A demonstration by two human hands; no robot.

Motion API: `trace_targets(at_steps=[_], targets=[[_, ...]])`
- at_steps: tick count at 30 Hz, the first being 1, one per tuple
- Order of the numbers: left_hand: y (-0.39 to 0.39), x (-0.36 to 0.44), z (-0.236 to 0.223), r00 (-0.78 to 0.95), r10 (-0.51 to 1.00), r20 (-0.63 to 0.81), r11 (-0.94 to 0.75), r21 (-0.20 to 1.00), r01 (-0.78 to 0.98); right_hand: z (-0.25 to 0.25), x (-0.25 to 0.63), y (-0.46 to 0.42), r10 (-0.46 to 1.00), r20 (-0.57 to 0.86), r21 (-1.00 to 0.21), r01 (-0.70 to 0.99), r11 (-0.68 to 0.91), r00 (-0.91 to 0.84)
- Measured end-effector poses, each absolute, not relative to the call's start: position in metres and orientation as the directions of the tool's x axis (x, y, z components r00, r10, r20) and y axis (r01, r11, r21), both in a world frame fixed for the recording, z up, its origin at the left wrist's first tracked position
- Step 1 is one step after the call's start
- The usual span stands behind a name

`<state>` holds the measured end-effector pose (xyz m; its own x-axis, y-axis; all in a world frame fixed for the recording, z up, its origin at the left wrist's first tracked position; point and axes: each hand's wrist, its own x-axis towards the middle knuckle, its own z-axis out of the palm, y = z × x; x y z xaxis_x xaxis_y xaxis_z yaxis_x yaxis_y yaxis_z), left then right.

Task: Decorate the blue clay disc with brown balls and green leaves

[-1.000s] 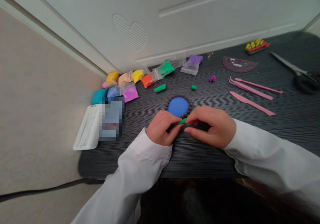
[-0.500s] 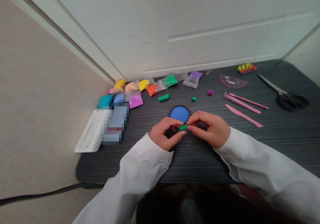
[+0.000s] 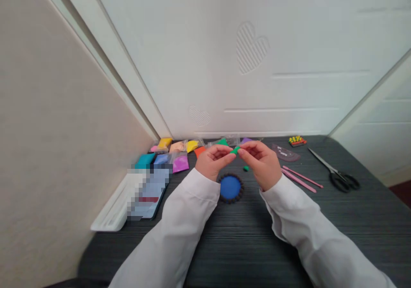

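Between the fingertips of both hands is a small piece of green modelling clay (image 3: 235, 150). My left hand (image 3: 214, 161) pinches its left end, and my right hand (image 3: 262, 161) pinches the right end. Both hands are raised above the tabletop. Below them on the table lies a blue clay disc (image 3: 230, 187), ringed by small dark brown balls. Another small green lump (image 3: 245, 168) rests just beyond the disc, between the hands.
Bags of coloured clay, such as a magenta packet (image 3: 180, 163), line the back left. A white tray (image 3: 112, 206) and a pixelated flat object (image 3: 154, 193) lie left. At right are pink tools (image 3: 303, 177), a protractor (image 3: 285, 152), scissors (image 3: 337, 174) and a small yellow-red piece (image 3: 297, 141).
My head view has tilted up. Both hands have lifted away from beside the blue disc, still holding the green clay, and the disc now shows whole.
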<state>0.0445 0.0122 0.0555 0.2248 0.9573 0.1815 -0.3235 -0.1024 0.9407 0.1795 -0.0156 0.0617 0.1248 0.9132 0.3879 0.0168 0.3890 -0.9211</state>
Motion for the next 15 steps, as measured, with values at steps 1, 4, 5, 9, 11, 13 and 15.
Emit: trace_targets(at_steps=[1, 4, 5, 9, 11, 13, 15], targets=[[0.018, 0.046, 0.064, 0.222, 0.954, 0.203, -0.119, 0.932, -0.342, 0.071, 0.179, -0.011, 0.889, 0.436, -0.9, 0.062, 0.431, 0.139], [0.027, 0.048, 0.09, 0.21, 0.942, 0.262, -0.166, 0.907, -0.387, 0.095, 0.175, -0.006, 0.816, 0.557, -0.829, 0.166, 0.534, 0.153], [0.028, 0.047, 0.098, 0.208, 0.936, 0.282, -0.18, 0.896, -0.405, 0.102, 0.173, -0.007, 0.798, 0.585, -0.809, 0.173, 0.561, 0.146], [0.02, 0.044, 0.117, 0.227, 0.915, 0.335, -0.172, 0.83, -0.531, 0.118, 0.167, -0.017, 0.734, 0.673, -0.736, 0.166, 0.656, 0.086], [0.014, 0.041, 0.122, 0.282, 0.899, 0.335, -0.116, 0.803, -0.584, 0.122, 0.165, -0.023, 0.718, 0.694, -0.711, 0.197, 0.676, 0.042], [0.01, 0.04, 0.125, 0.32, 0.876, 0.36, -0.105, 0.791, -0.602, 0.125, 0.165, -0.028, 0.715, 0.699, -0.7, 0.218, 0.68, 0.013], [0.007, 0.039, 0.127, 0.33, 0.859, 0.391, -0.12, 0.781, -0.613, 0.128, 0.164, -0.032, 0.715, 0.699, -0.698, 0.214, 0.683, -0.002]])
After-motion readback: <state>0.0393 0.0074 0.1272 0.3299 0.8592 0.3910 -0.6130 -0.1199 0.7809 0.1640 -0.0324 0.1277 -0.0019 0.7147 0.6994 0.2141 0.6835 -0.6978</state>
